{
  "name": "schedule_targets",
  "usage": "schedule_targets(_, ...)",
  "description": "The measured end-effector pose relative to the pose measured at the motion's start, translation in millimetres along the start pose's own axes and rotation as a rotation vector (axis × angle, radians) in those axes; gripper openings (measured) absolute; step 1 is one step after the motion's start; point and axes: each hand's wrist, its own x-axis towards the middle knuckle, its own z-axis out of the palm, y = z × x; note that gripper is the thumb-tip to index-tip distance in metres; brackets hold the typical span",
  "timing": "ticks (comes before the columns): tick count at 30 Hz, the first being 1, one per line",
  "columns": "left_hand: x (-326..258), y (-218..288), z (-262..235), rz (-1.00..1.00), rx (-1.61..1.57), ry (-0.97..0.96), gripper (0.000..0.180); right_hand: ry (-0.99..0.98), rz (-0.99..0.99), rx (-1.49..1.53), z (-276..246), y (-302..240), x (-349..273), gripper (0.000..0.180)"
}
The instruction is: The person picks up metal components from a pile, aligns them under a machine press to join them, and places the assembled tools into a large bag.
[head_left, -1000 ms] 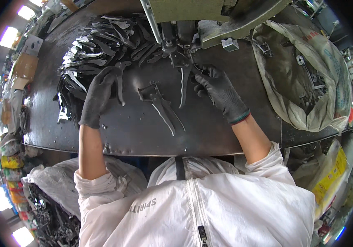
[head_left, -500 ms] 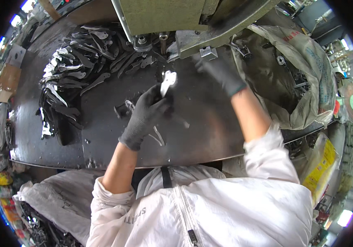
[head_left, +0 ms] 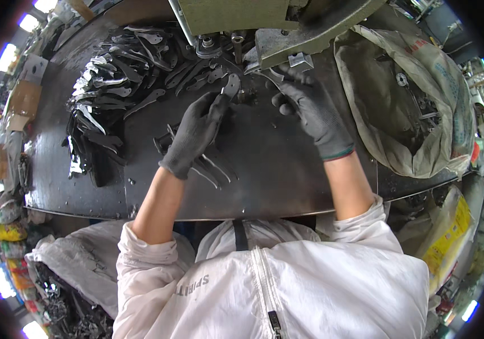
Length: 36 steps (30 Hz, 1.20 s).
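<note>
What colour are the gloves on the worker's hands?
Dark grey, nearly black, on the left hand and right hand; head view.

Bare tabletop (head_left: 287, 169) between blade pile (head_left: 112, 85), sack (head_left: 411, 113)

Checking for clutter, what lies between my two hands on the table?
Head view: bare dark table between left hand and right hand.

Flat metal blade (head_left: 231, 86) (grey, narrow) tilted above workbench.
</note>
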Motion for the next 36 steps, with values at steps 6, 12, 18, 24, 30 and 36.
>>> schedule_targets(6, 26.0, -3.7, 6.5, 0.124, 0.202, 0.017, 0.041, -0.023, 0.181, 0.095, 13.7, 18.2, 1.7, 0.027)
schedule_targets(12, 42.8, -30.8, -4.7, 0.039, 0.111, -0.037, 0.033, -0.046, 0.031, 0.067, 37.4, 41.0, 18.1, 0.027)
schedule_targets(18, 38.8, -17.3, -30.7, 0.142, 0.589, 0.024, 0.028, -0.055, 0.035, 0.019, 33.6, 56.8, 15.2, 0.026)
schedule_targets(24, 32.9, -39.6, -138.1, -0.108, 1.374, 0.501, 0.020, 0.003, 0.195, 0.059, 38.4, 45.3, 12.6, 0.035)
schedule_targets(30, 14.7, -71.3, -162.2, 0.113, 1.326, 0.435, 0.028, 0.020, 0.174, 0.079, 43.9, 27.8, 2.9, 0.031)
schedule_targets(36, 2.6, -39.5, -153.6, 0.338, 1.123, 0.410, 0.027, -0.069, 0.176, 0.124, 42.5, 15.6, -8.2, 0.024)
